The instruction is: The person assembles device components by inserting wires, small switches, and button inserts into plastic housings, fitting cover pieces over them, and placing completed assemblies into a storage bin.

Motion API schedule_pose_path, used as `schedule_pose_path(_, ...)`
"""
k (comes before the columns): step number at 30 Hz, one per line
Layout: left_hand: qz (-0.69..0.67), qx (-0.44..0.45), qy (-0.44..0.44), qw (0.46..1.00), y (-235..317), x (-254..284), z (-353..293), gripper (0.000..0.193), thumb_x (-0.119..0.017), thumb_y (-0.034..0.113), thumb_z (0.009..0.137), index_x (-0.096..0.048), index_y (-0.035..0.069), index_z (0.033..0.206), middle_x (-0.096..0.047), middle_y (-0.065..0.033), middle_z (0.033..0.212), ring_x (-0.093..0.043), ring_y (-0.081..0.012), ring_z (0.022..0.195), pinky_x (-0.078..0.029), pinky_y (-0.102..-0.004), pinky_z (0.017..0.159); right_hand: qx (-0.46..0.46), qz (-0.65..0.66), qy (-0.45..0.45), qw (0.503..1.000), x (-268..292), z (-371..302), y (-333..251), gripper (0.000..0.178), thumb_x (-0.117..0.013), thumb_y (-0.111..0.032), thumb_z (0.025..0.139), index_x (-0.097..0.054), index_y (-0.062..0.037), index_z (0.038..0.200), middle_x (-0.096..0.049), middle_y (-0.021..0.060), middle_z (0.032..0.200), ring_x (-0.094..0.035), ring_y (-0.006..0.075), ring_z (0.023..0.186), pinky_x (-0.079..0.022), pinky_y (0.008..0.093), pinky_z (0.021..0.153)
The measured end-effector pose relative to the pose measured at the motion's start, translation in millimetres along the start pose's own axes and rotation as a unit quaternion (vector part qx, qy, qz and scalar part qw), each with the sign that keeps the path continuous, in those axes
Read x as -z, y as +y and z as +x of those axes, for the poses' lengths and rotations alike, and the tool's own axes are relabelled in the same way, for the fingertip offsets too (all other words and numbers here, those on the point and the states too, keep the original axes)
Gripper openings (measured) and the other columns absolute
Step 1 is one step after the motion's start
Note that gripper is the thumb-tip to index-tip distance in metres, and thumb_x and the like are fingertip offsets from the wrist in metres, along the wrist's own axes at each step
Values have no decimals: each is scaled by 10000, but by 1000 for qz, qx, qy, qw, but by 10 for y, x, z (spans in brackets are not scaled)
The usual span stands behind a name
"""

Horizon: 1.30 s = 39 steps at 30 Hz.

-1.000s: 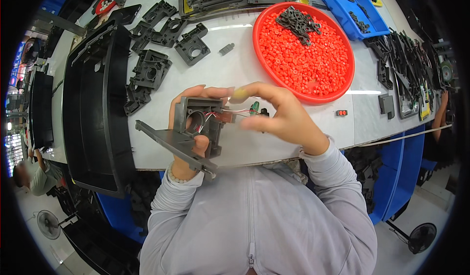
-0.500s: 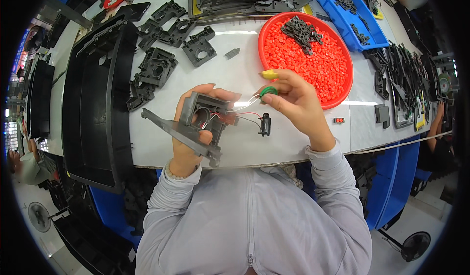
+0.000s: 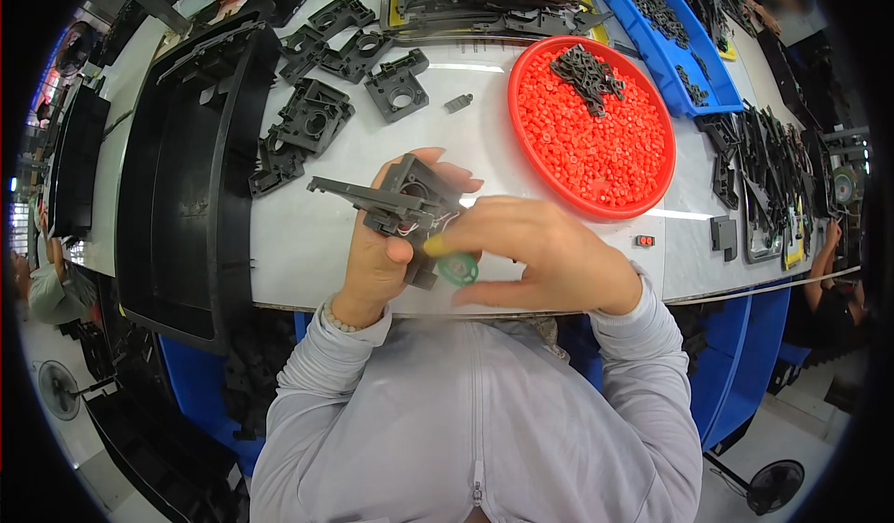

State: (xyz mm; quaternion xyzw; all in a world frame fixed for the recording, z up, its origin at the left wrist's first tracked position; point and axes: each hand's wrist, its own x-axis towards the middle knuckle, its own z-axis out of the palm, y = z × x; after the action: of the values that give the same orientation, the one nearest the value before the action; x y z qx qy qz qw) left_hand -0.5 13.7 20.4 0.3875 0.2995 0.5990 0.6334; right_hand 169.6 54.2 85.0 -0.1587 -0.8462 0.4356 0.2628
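Note:
My left hand (image 3: pixel 371 260) is wrapped round a dark grey plastic housing (image 3: pixel 407 184), tilted, with a long flat arm sticking out to the left. Thin light wires (image 3: pixel 447 219) show at its right side. A small round green speaker (image 3: pixel 458 269) sits just right of the housing, between the thumb and fingers of my right hand (image 3: pixel 559 251). That hand is smeared by motion, and one fingertip wears a yellow cover. The small black part that lay on wires is almost wholly hidden behind my right hand.
Several similar grey housings (image 3: pixel 315 118) lie at the left, beside a big black tray (image 3: pixel 177 197). A red round basin (image 3: pixel 515 118) holds red pieces and dark clips. Further right are a blue bin (image 3: pixel 691 104), a small red part (image 3: pixel 644 241) and a grey block (image 3: pixel 724 238).
My right hand has brought the green speaker down and left, close to the housing. My left hand has turned the housing. The view has shifted slightly.

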Motion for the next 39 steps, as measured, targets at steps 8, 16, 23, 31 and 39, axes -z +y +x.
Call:
schedule_pose_path(8, 2, 63, -13, 998, 17, 18, -52, 1082, -692, 716, 517, -391, -28, 1243, -546, -86, 1049, -579, -183, 946, -486, -303, 825, 32, -185, 45, 981, -24, 212, 132, 313, -738, -235, 704, -607, -25, 895, -595, 116, 653, -594, 253, 576, -492, 328, 585)
schedule_pose_path(16, 17, 68, -61, 996, -11, 94, -50, 1023, -571, 787, 583, -417, -22, 1191, -527, -106, 1055, -572, -189, 930, -491, -317, 809, -19, -112, 101, 988, -85, 249, 204, 176, -736, -62, 658, -588, -46, 753, -511, 28, 544, -524, 155, 467, -413, 268, 438)
schedule_pose_path(23, -65, 89, -82, 991, -9, 74, -33, 928, -553, 730, 667, -420, -20, 1197, -529, -122, 1060, -588, -222, 874, -518, -363, 756, -17, -62, 38, 997, 70, 248, 198, 163, -714, -39, 710, -605, -16, 829, -566, 43, 651, -552, 127, 552, -447, 237, 514)
schedule_pose_path(31, 23, 110, -24, 993, 22, 107, -82, 1038, -339, 816, 674, -364, -17, 1291, -489, -142, 1214, -547, -210, 1054, -469, -323, 905, -233, 280, 32, 931, 29, 234, 84, 127, -703, -55, 765, -613, 2, 835, -606, -9, 733, -540, 33, 616, -433, 178, 555)
schedule_pose_path(39, -108, 84, -28, 990, -21, 104, -62, 889, -508, 681, 742, -362, -1, 1294, -518, -140, 1143, -568, -241, 995, -512, -385, 824, -217, 160, 72, 960, -107, 222, 124, 119, -672, -36, 782, -626, 18, 878, -617, -6, 718, -550, 30, 607, -432, 161, 538)
